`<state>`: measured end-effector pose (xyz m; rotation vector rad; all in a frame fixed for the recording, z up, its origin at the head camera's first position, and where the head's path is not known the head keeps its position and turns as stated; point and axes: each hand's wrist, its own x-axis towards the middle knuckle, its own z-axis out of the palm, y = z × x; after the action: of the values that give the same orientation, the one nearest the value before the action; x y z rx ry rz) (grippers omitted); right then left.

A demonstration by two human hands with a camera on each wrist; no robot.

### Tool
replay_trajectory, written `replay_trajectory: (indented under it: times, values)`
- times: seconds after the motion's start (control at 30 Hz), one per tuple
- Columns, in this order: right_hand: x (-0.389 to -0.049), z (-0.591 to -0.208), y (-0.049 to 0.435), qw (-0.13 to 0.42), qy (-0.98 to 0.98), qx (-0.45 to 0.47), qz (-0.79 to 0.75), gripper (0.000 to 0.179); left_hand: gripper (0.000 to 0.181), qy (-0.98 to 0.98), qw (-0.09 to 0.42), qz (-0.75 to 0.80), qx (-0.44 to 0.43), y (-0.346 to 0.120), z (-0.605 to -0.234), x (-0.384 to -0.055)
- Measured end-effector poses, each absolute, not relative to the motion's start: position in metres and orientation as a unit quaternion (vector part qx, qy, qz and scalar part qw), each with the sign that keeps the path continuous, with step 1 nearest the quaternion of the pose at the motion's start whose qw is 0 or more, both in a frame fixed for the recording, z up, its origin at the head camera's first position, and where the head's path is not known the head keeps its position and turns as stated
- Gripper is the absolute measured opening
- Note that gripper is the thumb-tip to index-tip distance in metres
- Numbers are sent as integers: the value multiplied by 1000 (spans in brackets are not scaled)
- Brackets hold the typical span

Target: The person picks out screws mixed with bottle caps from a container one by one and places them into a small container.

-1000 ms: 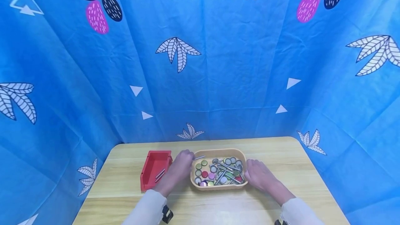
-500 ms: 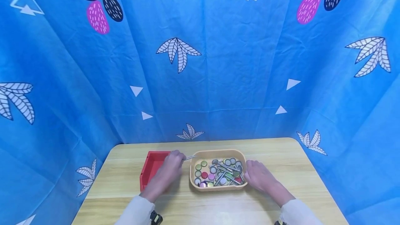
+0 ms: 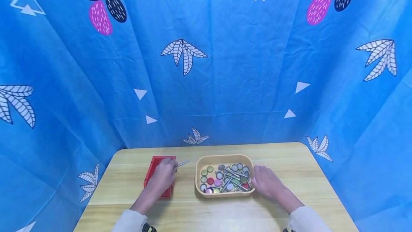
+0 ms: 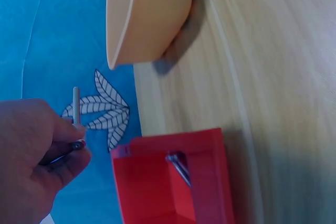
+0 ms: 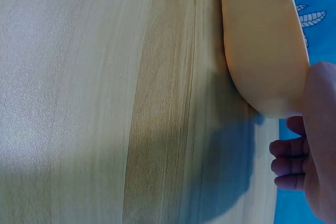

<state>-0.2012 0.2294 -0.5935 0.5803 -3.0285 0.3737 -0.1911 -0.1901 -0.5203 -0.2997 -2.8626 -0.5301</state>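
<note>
My left hand (image 3: 165,170) is over the red bin (image 3: 166,193) at the table's left. Its fingertips pinch a thin silver bolt (image 4: 76,104) that points up from them in the left wrist view; a second metal end (image 4: 79,144) shows beside the thumb. Inside the red bin lies another bolt (image 4: 179,168), partly hidden by the wall. At the middle stands a tan tray (image 3: 222,195) with several bolts (image 3: 236,173) and coloured bottle caps (image 3: 210,180) mixed in it. My right hand (image 3: 266,181) grips the tray's right end at the rim, fingers curled on the outer side.
Both containers stand on a light wooden table (image 3: 225,214), a gap of bare wood between them. Blue patterned cloth (image 3: 244,81) hangs behind the table and along both sides.
My left hand has moved left with the bolt, from the tray's left edge to over the red bin. The right hand and the tray have stayed in place.
</note>
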Motion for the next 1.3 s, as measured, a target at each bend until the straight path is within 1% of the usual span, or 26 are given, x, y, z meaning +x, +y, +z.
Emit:
replay_trajectory:
  times: [0.27,0.43,0.57,0.8,0.9,1.03,1.13,1.3]
  values:
    - [-202,-595,229,21,-975,186,117,11,27,-977,118,-160,-73,-207,-532,-189]
    - [-202,-595,229,21,-975,184,120,11,21,-977,133,-158,-62,-216,-537,-190]
    - [-203,-595,229,22,-975,186,123,10,16,-978,131,-159,-39,-223,-542,-189]
    - [-202,-594,230,18,-974,185,132,11,19,-983,134,-126,-19,-229,-552,-187]
    - [-203,-594,230,21,-974,185,130,11,23,-986,121,-118,-14,-231,-555,-185]
    - [-204,-595,230,28,-973,187,129,11,22,-990,101,-100,-26,-233,-561,-184]
    - [-204,-595,230,28,-973,188,133,10,17,-992,92,-79,-46,-234,-567,-183]
    - [-202,-596,228,26,-973,187,134,9,10,-993,57,-90,-54,-234,-575,-179]
